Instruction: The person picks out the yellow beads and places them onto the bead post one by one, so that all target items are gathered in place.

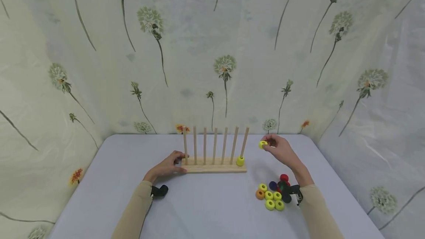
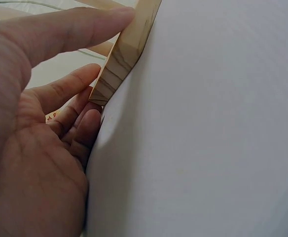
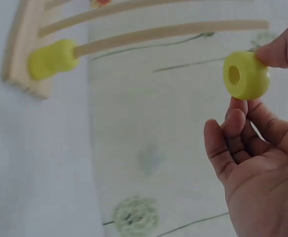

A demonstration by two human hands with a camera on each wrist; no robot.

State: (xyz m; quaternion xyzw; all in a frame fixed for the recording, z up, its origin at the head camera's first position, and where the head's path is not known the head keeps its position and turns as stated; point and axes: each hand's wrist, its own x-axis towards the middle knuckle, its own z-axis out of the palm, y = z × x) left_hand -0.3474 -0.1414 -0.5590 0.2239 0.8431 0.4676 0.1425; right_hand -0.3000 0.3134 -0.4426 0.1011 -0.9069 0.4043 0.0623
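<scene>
A wooden peg rack (image 1: 216, 168) with several upright pegs stands near the back of the table. Its left end sits between the thumb and fingers of my left hand (image 1: 169, 165), thumb at the front and fingers behind. In the left wrist view the thumb presses the edge of the wooden base (image 2: 129, 47). Yellow rings (image 3: 53, 59), apparently two, are stacked at the bottom of the rightmost peg. My right hand (image 1: 280, 150) pinches another yellow ring (image 3: 246, 75) between thumb and fingers. It is raised right of that peg, apart from it, and the ring's hole shows.
On the table's right side lies a group of loose rings: several yellow ones (image 1: 270, 204), an orange one (image 1: 260, 194), red ones (image 1: 283, 177) and dark ones (image 1: 273, 185). The right wrist partly covers them. A flowered curtain (image 1: 186, 65) hangs behind the white table (image 1: 206, 209).
</scene>
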